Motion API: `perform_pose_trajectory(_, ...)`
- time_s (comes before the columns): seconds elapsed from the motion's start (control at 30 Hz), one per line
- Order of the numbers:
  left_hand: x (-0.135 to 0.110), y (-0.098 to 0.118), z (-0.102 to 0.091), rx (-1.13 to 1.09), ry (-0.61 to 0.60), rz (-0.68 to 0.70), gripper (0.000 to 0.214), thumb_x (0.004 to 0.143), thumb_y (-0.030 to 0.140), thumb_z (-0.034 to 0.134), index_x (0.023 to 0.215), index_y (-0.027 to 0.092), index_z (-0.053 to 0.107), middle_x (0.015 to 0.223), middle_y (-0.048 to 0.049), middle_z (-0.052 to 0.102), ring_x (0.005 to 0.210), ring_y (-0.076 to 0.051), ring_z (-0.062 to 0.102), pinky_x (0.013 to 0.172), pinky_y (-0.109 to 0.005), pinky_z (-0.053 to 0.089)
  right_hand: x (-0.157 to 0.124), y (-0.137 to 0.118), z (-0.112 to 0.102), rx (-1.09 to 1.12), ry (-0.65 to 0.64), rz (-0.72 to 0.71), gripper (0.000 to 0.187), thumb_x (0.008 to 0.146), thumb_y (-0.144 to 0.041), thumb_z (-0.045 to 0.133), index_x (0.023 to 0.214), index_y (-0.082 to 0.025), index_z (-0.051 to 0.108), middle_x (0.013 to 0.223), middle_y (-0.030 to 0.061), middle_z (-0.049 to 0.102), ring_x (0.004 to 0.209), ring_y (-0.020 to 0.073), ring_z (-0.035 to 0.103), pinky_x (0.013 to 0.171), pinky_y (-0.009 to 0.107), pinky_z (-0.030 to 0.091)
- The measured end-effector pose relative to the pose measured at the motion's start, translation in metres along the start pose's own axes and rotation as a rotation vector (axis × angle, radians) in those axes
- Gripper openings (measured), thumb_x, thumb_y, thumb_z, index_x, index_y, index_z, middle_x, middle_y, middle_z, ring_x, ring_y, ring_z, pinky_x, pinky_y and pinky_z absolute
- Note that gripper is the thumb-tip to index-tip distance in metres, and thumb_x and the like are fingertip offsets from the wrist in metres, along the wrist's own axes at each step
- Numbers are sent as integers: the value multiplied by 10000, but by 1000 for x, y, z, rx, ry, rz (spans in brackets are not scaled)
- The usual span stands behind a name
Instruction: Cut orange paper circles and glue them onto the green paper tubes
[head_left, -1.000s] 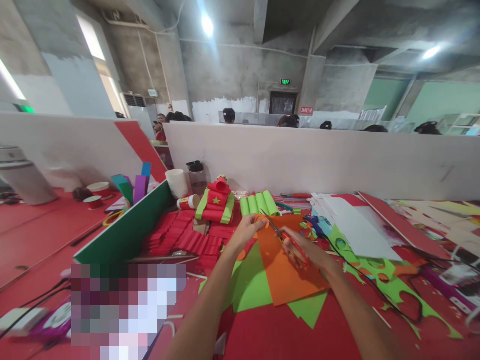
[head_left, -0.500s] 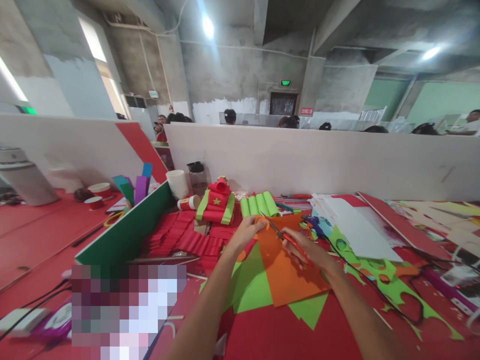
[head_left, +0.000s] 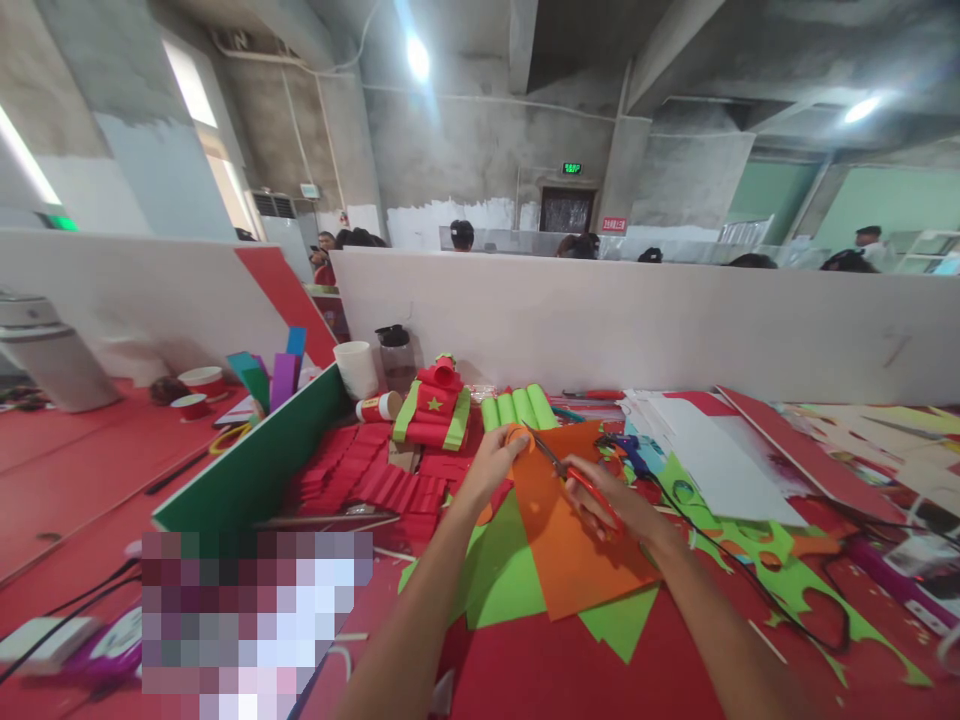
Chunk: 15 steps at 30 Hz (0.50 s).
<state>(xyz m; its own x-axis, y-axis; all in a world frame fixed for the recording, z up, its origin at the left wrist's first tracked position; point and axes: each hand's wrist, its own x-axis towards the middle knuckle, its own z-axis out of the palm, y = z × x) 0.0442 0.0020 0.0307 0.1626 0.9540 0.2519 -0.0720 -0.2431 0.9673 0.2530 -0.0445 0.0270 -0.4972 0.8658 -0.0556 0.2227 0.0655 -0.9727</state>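
In my right hand (head_left: 600, 505) is a pair of red-handled scissors (head_left: 555, 460), fingers in its loops, blades pointing up and left at the upper edge of an orange sheet (head_left: 581, 565). My left hand (head_left: 495, 462) pinches the sheet's upper left corner, where a curled, rounded orange piece stands by the blades. Whether that piece is still joined to the sheet I cannot tell. Green sheets (head_left: 502, 575) lie beneath the orange one. A small orange scrap (head_left: 485, 514) sits by my left wrist.
Behind my hands stand a red and green paper model (head_left: 435, 405) with a star and several green rolls (head_left: 517, 408). Folded red strips (head_left: 360, 470) lie left, beside a green board (head_left: 247, 450). Green offcuts (head_left: 810, 600), a black cable (head_left: 720, 545) and white boards (head_left: 712, 455) spread right.
The orange piece at my left fingertips shows more of its curl, and the sheet has shifted slightly. Both hands stay almost in place. At far right, a person in the background has moved.
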Motion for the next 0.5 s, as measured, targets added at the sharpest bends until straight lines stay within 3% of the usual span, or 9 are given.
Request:
perform_pose_trajectory(0.27,-2,2,0,37,-61,2,290,762,429,642,675,173,537,651,29,477,640,-123,405,628,-255,303,-4,-4,1,-44,1,-33,494,902,-678,495,1137,-243,498,635,-96,460,360,59,395,340,174,381)
perform_pose_trajectory(0.5,0,-3,-2,80,-89,-21,262,760,408,640,699,164,565,649,32,486,640,-122,410,629,-255,306,-5,-7,1,-41,-31,-13,517,908,-675,483,1173,-231,476,564,-128,383,316,63,338,361,209,365)
